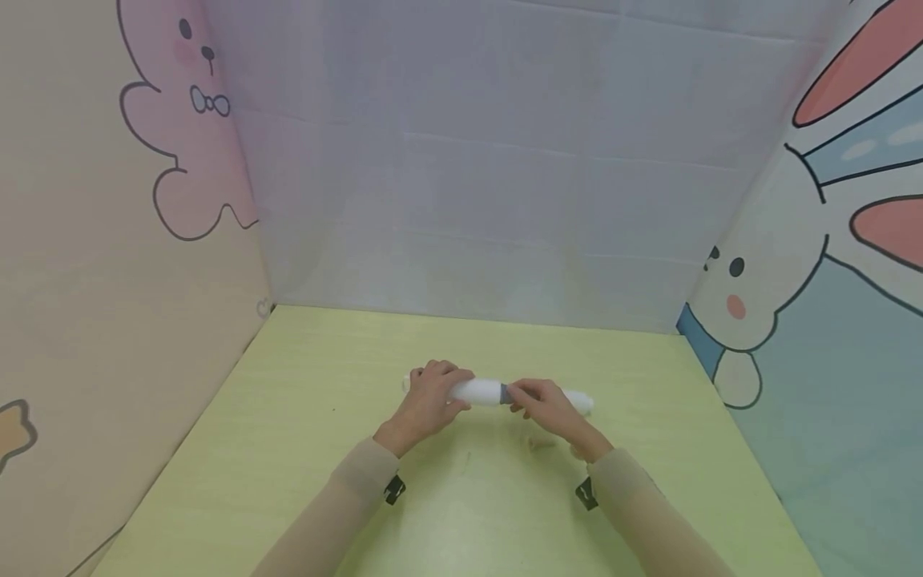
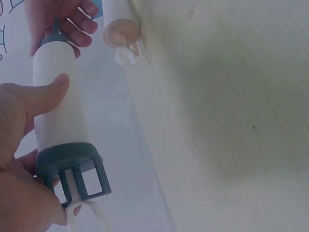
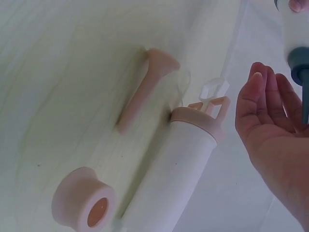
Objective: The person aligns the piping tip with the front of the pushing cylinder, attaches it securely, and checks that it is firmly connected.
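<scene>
My left hand grips the white barrel of a piping syringe, its thumb lying along the side. A dark teal collar with an open frame and a pale plunger end is at the near end of the barrel. At the other end are a teal cap and a thin nozzle. Around that nozzle, my right hand has its fingers loosely bent, with no clear pinch on it. Contact between those fingers and the cap cannot be made out.
A second white syringe with a peach collar lies on the table behind my right hand. Near it are a peach flared tube and a peach flanged ring. Printed fabric walls enclose the pale yellow table.
</scene>
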Motion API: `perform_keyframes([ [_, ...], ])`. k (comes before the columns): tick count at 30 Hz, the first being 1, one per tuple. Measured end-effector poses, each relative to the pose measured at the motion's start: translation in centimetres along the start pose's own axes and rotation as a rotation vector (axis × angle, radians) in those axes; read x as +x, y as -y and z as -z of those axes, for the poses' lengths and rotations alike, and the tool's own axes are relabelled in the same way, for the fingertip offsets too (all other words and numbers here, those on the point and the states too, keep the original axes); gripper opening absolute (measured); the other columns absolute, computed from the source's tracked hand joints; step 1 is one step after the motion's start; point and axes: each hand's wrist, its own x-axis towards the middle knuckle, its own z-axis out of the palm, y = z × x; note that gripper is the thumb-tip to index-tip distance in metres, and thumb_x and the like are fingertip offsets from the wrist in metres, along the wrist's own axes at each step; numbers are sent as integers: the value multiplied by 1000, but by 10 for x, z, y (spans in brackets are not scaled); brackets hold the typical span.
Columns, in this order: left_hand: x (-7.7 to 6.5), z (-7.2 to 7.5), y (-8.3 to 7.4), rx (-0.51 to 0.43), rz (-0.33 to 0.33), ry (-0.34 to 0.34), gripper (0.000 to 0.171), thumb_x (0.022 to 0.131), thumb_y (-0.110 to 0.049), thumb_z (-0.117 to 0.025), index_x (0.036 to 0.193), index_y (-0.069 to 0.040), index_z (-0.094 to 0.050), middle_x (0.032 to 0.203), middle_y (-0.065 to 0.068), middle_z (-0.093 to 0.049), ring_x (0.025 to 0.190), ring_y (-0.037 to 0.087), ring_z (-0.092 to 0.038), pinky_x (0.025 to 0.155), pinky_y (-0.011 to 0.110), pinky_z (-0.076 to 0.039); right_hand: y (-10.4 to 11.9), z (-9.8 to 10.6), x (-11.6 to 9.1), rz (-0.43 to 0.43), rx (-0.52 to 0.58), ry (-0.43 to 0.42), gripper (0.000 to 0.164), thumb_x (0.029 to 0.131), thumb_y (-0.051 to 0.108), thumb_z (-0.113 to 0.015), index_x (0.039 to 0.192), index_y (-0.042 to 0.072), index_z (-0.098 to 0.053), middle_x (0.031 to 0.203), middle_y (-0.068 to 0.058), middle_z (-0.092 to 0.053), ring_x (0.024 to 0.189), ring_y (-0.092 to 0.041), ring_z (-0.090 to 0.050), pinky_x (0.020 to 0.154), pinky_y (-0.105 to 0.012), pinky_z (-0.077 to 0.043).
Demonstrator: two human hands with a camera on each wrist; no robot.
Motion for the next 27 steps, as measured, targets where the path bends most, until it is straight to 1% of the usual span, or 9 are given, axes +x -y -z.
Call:
perform_keyframes([
  [2,-2,0,0,-1,5,-3,43,78,-25,-81,117,-16,-66,111,5,-62,101,26,-52,80,52,-36,6,0,-2,-4,-2,5,30,101,18,-48,111,-6,-63,97,-13,-66,90,-38,-62,76,-52,-50],
  [5,-4,-1,0,5,14,2,43,78,-26,-81,117,-16,-66,111,5,-61,101,26,-52,80,52,-37,3,-1,-1,0,16,4,30,102,18,-48,112,-6,-62,99,-14,-66,90,-39,-62,76,-52,-50],
  [8,-7,-2,1,10,32,9,43,78,-27,-80,118,-17,-66,112,4,-62,102,25,-52,82,51,-37,-11,-3,3,9,45,-23,31,101,18,-49,113,-7,-61,100,-14,-66,91,-41,-62,75,-53,-50],
  [11,-8,-3,2,11,47,14,44,78,-28,-80,118,-19,-66,113,3,-61,103,24,-52,82,49,-36,-24,-4,5,25,59,-70,31,101,19,-49,118,-6,-59,106,-17,-65,93,-41,-62,73,-51,-51],
  [15,-7,-3,1,12,45,4,44,78,-28,-80,118,-18,-65,112,3,-62,103,24,-52,82,49,-36,-32,-5,5,69,90,-116,30,98,13,-56,121,-5,-56,117,-22,-60,99,-41,-61,74,-44,-52],
  [19,-6,-1,-1,18,38,-9,44,77,-27,-81,117,-17,-66,112,5,-62,102,26,-52,81,50,-37,-32,-4,3,140,117,-87,37,87,2,-68,120,-5,-53,120,-23,-57,103,-40,-59,81,-38,-51],
  [21,-6,-1,-2,15,37,-7,44,77,-26,-81,117,-17,-65,112,5,-61,102,26,-52,81,50,-36,-32,-4,3,173,125,-55,42,83,-2,-71,120,-5,-52,120,-22,-56,104,-40,-59,83,-38,-50],
  [23,-6,-1,-3,14,39,-1,43,77,-26,-81,117,-17,-65,112,5,-61,102,26,-52,81,50,-36,-32,-4,4,197,129,-28,41,82,-5,-71,119,-4,-53,118,-23,-56,103,-40,-59,82,-38,-51],
  [27,-7,-2,-5,0,39,8,43,78,-24,-81,117,-17,-66,112,5,-61,102,26,-51,81,50,-35,-26,-6,2,239,131,-2,35,83,-11,-67,115,-9,-54,112,-28,-58,100,-45,-59,81,-39,-51],
])
